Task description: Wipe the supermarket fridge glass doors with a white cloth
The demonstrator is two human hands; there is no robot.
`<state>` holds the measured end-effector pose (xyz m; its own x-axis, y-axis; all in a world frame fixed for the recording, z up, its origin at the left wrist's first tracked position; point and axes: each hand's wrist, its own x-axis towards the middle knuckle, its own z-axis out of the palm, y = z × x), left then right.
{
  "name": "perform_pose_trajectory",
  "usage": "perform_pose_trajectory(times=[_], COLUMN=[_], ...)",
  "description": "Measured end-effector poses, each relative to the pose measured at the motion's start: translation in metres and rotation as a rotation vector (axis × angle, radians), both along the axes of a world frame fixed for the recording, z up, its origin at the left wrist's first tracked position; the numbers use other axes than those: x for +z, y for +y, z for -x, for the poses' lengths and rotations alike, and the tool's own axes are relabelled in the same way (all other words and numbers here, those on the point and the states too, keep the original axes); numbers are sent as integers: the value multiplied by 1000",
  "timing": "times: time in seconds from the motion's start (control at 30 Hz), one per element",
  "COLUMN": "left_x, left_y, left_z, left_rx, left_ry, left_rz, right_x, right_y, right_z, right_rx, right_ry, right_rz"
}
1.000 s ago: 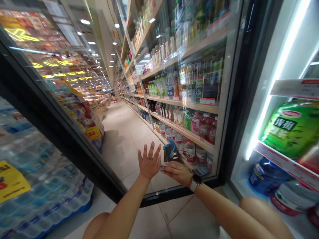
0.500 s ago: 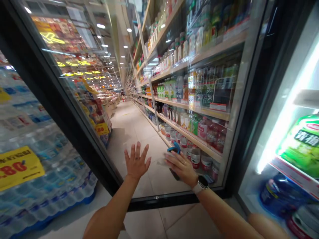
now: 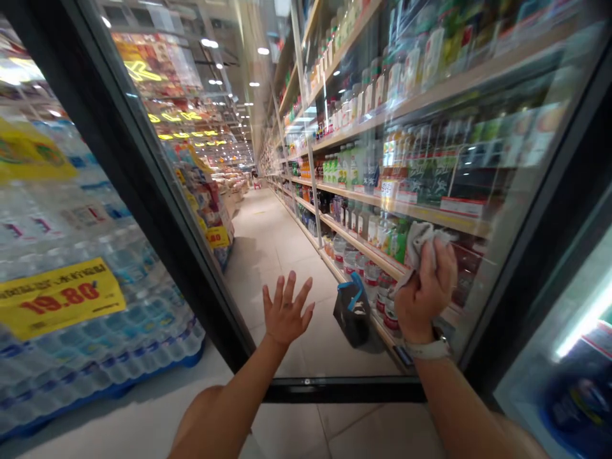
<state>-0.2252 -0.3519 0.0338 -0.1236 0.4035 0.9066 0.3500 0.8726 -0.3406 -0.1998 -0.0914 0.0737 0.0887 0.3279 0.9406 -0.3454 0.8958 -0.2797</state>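
A glass cooler door (image 3: 258,248) with a black frame (image 3: 344,390) stands in front of me. Against its lower middle my left hand (image 3: 287,309) lies flat with the fingers spread, holding nothing. To the right, my right hand (image 3: 428,290), with a watch on the wrist, grips a crumpled grey cloth (image 3: 421,241) against the pane. Part of the cloth is hidden behind the fingers. Through the glass, a dark bag (image 3: 352,319) with blue handles shows on the floor between my hands.
Shelves of bottled drinks (image 3: 354,162) run along the right side of the aisle. Shrink-wrapped water bottles (image 3: 157,306) are stacked at left behind a yellow price sign (image 3: 62,296). A lit cooler interior with a blue bottle (image 3: 581,401) is at far right.
My right hand has moved up and to the right across the glass, and the cloth now shows in it. My left hand stays spread on the pane. The view has shifted slightly.
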Motion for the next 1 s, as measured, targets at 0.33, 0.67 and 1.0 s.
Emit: perform_pose_trajectory(times=[0.33, 0.67, 1.0], left_x=[0, -2, 0], left_y=[0, -1, -1], left_z=[-3, -2, -4], left_rx=[-10, -14, -16], left_ry=[-16, -22, -8], left_rz=[-20, -25, -26], right_x=[-41, -131, -106], right_y=[-57, -87, -80], right_z=[-10, -16, -15], right_rx=[224, 420, 339], right_ry=[-185, -335, -265], right_rz=[-398, -834, -852])
